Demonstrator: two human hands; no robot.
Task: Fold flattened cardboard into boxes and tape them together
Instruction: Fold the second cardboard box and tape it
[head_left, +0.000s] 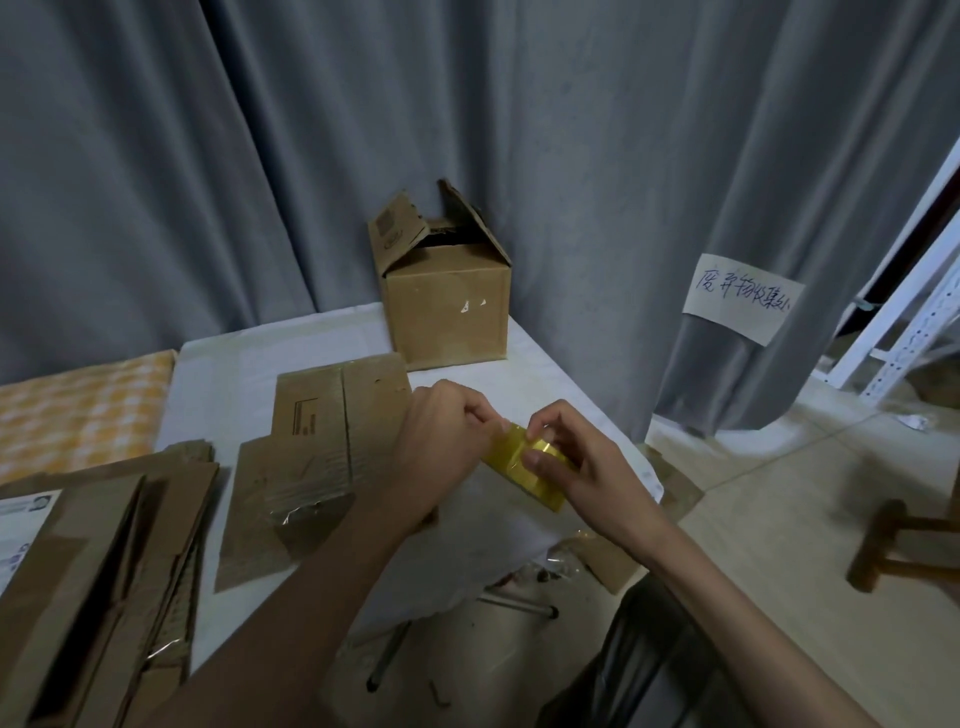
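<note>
1. Far to the left I see a stack of flat cardboard (98, 540) on the counter (228, 374), not folded yet
2. Next to it one flat cardboard piece (311, 457) lies by itself on the white counter, with a bit of old clear tape on its near end
3. My left hand (441, 441) is above the counter, just right of that piece. Its grip is pressed together on the loose end of the tape, thumb and finger pinching it
4. The yellow tape roll (524, 470) sits between my two hands, up off the counter
5. My right hand (576, 457) has its grip curled round the roll, fingers on top and thumb on the near side
6. At the back, a made-up box (447, 301) stands on the counter with its top flaps open
7. I think I am at the tape step: finding the end and starting to peel it
8. Next I should pull out a strip slowly so it does not stick to itself, then fold the flat piece into a box and press the tape on the seam
</note>
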